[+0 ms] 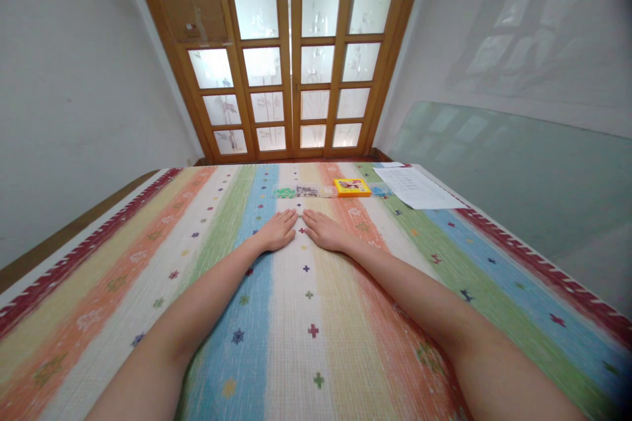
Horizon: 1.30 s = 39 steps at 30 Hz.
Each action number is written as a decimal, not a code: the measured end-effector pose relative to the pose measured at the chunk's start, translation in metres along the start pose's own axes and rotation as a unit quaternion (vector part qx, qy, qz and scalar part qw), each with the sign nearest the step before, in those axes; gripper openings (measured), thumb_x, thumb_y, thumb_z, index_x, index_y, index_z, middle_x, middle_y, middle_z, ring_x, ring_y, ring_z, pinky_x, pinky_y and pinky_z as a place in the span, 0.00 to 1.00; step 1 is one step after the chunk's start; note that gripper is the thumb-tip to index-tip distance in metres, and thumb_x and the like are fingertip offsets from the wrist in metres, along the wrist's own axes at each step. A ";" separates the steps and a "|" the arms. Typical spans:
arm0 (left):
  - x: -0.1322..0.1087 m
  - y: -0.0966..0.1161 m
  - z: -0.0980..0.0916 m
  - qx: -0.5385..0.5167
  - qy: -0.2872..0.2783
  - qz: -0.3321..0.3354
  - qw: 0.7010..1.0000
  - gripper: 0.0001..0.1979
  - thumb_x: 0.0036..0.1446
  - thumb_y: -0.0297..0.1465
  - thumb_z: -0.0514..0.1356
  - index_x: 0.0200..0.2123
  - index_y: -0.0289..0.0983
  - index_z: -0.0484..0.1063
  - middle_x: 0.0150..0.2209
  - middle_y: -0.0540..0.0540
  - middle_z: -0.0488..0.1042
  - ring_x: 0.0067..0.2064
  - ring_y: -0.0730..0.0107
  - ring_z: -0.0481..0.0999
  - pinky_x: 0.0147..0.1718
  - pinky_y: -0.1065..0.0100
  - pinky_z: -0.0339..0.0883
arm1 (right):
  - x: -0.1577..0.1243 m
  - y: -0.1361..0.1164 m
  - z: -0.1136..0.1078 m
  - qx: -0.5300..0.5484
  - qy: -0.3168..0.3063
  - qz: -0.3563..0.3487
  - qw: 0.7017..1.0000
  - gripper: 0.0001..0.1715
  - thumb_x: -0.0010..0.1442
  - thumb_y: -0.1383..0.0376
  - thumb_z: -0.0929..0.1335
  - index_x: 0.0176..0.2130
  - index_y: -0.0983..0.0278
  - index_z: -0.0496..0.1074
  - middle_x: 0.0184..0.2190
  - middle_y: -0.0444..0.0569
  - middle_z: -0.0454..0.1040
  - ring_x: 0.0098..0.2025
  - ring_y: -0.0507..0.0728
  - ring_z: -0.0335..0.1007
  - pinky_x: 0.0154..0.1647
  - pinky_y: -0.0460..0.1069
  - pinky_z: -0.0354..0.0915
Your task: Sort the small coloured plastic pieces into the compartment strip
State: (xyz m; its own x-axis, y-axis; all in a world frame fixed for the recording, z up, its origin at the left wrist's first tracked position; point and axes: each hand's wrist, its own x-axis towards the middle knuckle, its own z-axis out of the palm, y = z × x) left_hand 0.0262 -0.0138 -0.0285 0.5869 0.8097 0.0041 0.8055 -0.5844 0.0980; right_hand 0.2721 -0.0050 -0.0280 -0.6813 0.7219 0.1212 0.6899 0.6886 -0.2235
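Observation:
My left hand (277, 230) and my right hand (323, 230) both lie flat, palms down, on a striped multicoloured cloth (306, 316). Their fingers are stretched out and the fingertips nearly meet. Neither hand holds anything. Just beyond the fingertips lies a clear flat case (305, 191) with green and dark pieces inside. To the right of the case sits a small yellow box (352, 187).
A white printed sheet of paper (417, 187) lies at the far right of the cloth. A glass panel (518, 171) leans along the right wall. Wooden doors with frosted panes (291, 59) stand beyond the far edge.

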 end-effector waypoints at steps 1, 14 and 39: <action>0.000 0.000 0.000 -0.001 0.001 0.000 1.000 0.35 0.73 0.43 0.41 0.77 0.37 0.45 0.78 0.40 0.43 0.78 0.57 0.43 0.74 0.52 0.39 | 0.000 0.001 0.000 0.000 0.001 -0.001 1.000 0.42 0.75 0.47 0.52 0.75 0.67 0.54 0.76 0.58 0.50 0.77 0.64 0.45 0.77 0.63 0.47; -0.003 0.002 -0.001 -0.007 0.003 -0.011 1.000 0.35 0.74 0.48 0.39 0.77 0.41 0.46 0.78 0.43 0.42 0.78 0.54 0.42 0.74 0.47 0.36 | -0.002 -0.001 -0.002 -0.007 -0.003 -0.006 1.000 0.44 0.75 0.45 0.51 0.75 0.70 0.54 0.76 0.61 0.50 0.78 0.65 0.44 0.77 0.63 0.47; 0.002 -0.007 0.013 -0.017 0.015 -0.001 1.000 0.37 0.74 0.52 0.38 0.77 0.41 0.46 0.78 0.42 0.42 0.78 0.54 0.42 0.74 0.48 0.35 | 0.000 0.005 0.010 -0.009 0.005 -0.010 1.000 0.46 0.75 0.41 0.50 0.76 0.68 0.52 0.76 0.59 0.47 0.78 0.66 0.41 0.77 0.64 0.44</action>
State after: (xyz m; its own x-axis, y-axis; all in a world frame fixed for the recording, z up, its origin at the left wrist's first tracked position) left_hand 0.0227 -0.0086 -0.0426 0.5827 0.8120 0.0334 0.8029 -0.5816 0.1311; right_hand 0.2728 -0.0021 -0.0392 -0.6921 0.7090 0.1351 0.6809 0.7035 -0.2037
